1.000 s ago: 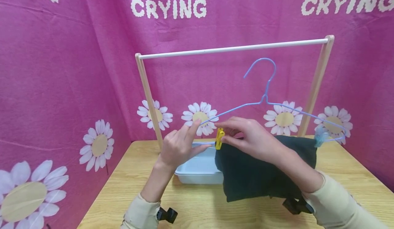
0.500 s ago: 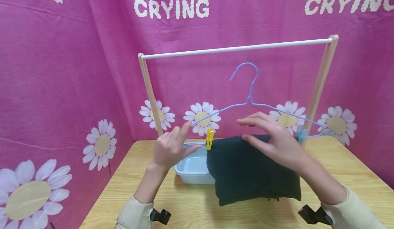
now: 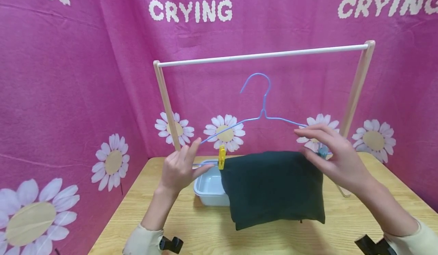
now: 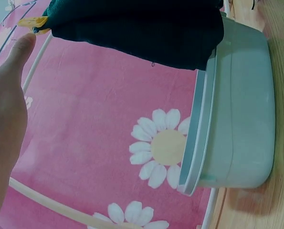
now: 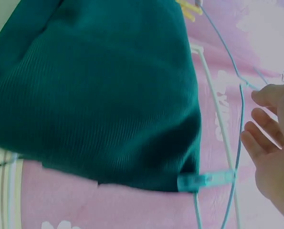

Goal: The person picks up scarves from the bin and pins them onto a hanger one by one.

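- Left grip (image 3: 174, 171) clamps one end of the blue hanger (image 3: 264, 102); right grip (image 3: 337, 159), fingers apart, is near the other side.
- Dark cloth (image 3: 273, 188) hangs between the grips, yellow clip (image 3: 221, 158) just beside the left, teal clip (image 3: 322, 151) beside the right.
- Best to support both ends evenly, knocking neither clip.

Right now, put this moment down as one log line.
left hand: holds blue hanger at end; right hand: near other side, contact unclear; dark cloth: held by yellow clip, teal clip; hook: off white rail
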`<state>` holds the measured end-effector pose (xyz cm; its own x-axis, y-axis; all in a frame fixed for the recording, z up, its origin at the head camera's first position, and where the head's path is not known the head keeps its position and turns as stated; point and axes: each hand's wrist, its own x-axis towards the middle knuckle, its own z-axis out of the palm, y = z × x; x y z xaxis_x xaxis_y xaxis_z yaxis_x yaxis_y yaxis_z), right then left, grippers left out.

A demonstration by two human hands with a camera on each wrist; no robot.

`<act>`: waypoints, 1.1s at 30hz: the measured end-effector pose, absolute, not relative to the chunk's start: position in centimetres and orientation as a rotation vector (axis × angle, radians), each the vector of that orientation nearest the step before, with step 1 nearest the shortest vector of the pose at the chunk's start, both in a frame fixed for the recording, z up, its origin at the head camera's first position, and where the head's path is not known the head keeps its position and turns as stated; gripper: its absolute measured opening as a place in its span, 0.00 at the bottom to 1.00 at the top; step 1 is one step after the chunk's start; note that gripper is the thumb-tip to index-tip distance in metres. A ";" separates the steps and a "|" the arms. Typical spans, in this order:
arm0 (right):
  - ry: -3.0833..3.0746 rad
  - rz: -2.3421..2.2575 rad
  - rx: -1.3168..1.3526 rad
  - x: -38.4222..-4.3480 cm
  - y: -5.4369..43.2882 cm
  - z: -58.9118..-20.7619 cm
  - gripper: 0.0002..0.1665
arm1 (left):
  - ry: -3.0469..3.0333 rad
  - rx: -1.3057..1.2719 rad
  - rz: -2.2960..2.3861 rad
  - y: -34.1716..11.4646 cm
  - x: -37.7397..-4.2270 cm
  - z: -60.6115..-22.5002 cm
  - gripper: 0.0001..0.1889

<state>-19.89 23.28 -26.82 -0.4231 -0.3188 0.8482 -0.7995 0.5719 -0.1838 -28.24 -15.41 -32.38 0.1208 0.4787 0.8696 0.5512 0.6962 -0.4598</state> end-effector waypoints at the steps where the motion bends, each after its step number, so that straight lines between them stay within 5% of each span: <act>1: -1.984 0.739 0.883 -19.9 23.6 -26.9 0.43 | -1.506 -0.888 -0.066 -15.6 -28.3 -32.4 0.33; 5: -1.972 0.737 0.862 -20.0 24.8 -27.1 0.43 | -1.499 -0.883 -0.069 -16.2 -28.3 -32.4 0.33; 10: -1.961 0.734 0.883 -20.4 26.2 -27.5 0.32 | -1.518 -0.875 -0.073 -17.0 -28.3 -32.6 0.33; 15: -2.013 0.660 0.930 -21.0 27.6 -28.0 0.44 | -1.536 -0.863 -0.058 -17.6 -28.3 -32.8 0.33; 33: -2.044 0.517 0.957 -23.1 29.3 -30.4 0.46 | -1.581 -0.826 -0.086 -18.1 -28.5 -33.1 0.34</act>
